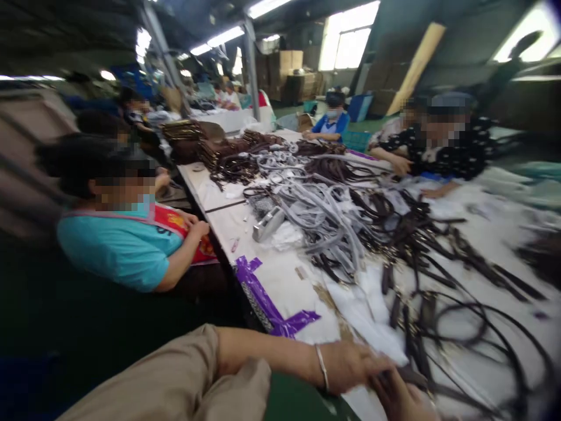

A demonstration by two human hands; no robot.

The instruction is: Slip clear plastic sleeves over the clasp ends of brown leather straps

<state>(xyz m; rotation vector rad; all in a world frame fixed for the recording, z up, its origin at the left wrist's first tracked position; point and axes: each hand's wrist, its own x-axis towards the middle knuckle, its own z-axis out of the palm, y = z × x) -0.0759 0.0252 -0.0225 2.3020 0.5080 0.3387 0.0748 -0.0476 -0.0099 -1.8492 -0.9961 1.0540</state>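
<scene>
My left hand point(350, 363), with a bracelet at its wrist, reaches in from the lower left over the table's near edge. Its fingers are pressed together on the end of a dark strap point(414, 377). My right hand point(401, 399) is at the bottom edge, fingertips touching the left hand's and closed on the same strap; its lower part is cut off. White wrapping point(372, 304) lies just beyond both hands. Dark straps with metal clasps point(427, 310) spread to their right, some looped. The picture is slightly blurred around the fingers.
A heap of grey-wrapped straps point(324, 216) covers the middle of the table point(280, 292). Purple tape point(267, 304) marks its left edge. A person in a turquoise shirt point(114, 245) sits left; others sit at the far side and right. Brown bundles point(184, 137) lie far left.
</scene>
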